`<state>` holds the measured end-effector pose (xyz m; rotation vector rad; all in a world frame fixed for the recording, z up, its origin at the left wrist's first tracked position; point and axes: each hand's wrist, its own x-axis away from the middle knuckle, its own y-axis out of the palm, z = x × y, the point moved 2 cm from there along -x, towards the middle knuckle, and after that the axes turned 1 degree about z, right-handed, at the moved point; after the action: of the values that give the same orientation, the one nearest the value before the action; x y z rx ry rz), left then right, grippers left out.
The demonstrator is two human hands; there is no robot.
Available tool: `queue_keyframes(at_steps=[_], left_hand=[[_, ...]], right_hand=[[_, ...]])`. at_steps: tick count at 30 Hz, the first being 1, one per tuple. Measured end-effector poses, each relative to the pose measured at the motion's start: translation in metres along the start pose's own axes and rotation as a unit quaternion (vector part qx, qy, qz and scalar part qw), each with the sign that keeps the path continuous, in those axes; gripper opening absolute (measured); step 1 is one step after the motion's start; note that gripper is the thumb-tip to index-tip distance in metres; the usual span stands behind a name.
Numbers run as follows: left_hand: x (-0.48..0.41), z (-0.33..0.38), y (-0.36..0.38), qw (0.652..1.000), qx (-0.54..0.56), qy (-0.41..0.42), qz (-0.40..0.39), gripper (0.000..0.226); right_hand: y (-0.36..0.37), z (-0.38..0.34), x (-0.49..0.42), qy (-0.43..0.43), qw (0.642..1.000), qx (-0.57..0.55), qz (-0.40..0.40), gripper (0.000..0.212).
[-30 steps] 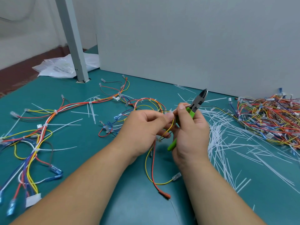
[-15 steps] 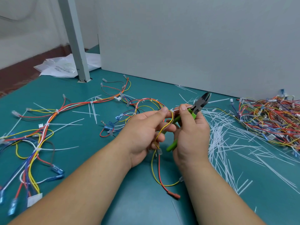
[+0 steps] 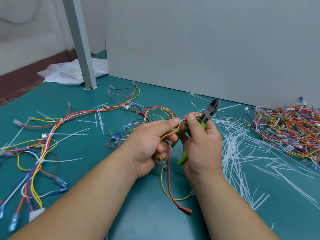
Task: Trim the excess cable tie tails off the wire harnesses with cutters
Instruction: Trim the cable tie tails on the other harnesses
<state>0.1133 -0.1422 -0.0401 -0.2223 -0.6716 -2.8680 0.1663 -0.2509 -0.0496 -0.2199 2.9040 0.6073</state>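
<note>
1. Looking through the head view at the middle: left hand curled round a wire harness of yellow and red leads, pinching it close to a tie. Loose ends hanging down to the counter.
2. Right hand wrapped round the green handles of the cutters, with thumb and forefinger also nipping the white cable tie tail sticking out sideways from the harness. Blades aimed up and away, nowhere near the tail; this tie judged not yet trimmed.
3. Turning to the right side: a wide scatter of cut tails lying on the counter, and beyond it a heap of harnesses against the grey partition. Judged to be the finished lot, though too tangled to tell whether every tie there is trimmed.
4. Turning to the left side: spread harnesses with long white tails plainly jutting from several ties. Judged to be work waiting.
5. Reckoning overall: well under way, going by the amount of offcuts, but far from over. Left to do: bringing the blades onto the pinched tail close to its lock, snipping, then working through any other ties on this harness and those on the left.
</note>
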Motion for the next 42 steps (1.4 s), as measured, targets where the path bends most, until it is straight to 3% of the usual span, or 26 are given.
queue_keyframes(at_steps=[7, 13, 17, 20, 25, 31, 42], left_hand=[[0.000, 0.002, 0.000, 1.000, 0.013, 0.005, -0.002, 0.031], [0.000, 0.006, 0.001, 0.991, -0.036, 0.120, 0.050, 0.029], [0.000, 0.009, 0.001, 0.981, -0.029, 0.172, 0.089, 0.027], [-0.002, 0.012, -0.005, 0.972, -0.006, 0.190, 0.138, 0.027], [-0.005, 0.014, -0.010, 0.957, 0.018, 0.211, 0.199, 0.023], [-0.001, 0.016, -0.013, 0.921, -0.098, 0.296, 0.234, 0.014], [-0.001, 0.017, -0.012, 0.939, -0.083, 0.258, 0.211, 0.019]], right_hand=[[0.000, 0.001, 0.001, 0.001, 1.000, 0.017, 0.005, 0.014], [0.001, -0.001, 0.002, 0.012, 1.000, 0.026, 0.008, 0.010], [0.002, -0.002, 0.005, 0.049, 0.999, 0.002, 0.014, 0.035], [0.000, -0.001, 0.005, 0.079, 0.997, -0.017, 0.011, 0.038], [0.002, 0.001, 0.005, 0.069, 0.996, 0.061, -0.002, 0.033], [0.006, 0.000, 0.007, 0.035, 0.987, 0.148, -0.058, 0.033], [0.008, -0.003, 0.012, 0.014, 0.970, 0.221, -0.103, 0.030]])
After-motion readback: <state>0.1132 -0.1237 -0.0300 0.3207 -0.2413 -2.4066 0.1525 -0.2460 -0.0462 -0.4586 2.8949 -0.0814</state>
